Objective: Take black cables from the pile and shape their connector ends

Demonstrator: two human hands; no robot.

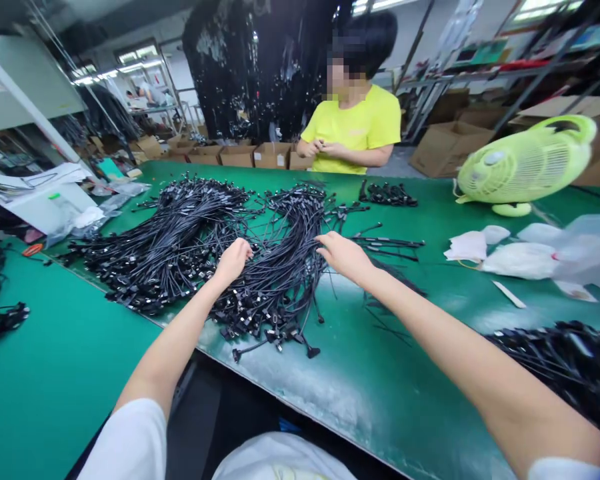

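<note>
Two large heaps of short black cables with small plugs lie on the green table. My left hand (pixel 234 261) is between the left cable heap (pixel 167 237) and the right cable heap (pixel 293 250), its fingers curled in. What those fingers hold, if anything, is hidden. At the right edge of the right heap is my right hand (pixel 347 257), thumb and fingers apart, fingertips at the cables. A few loose cables (pixel 393 248) lie just beyond it. Plug ends spill toward the table's near edge, with one stray cable (pixel 253 348) lying in front.
Across the green table (pixel 380 373) stands a person in a yellow shirt (pixel 357 123). A green fan (pixel 527 163) and plastic bags (pixel 525 257) are at right. More cables lie at the near right (pixel 565 360) and far left (pixel 0 300). Orange-handled scissors (pixel 33 249) rest at left.
</note>
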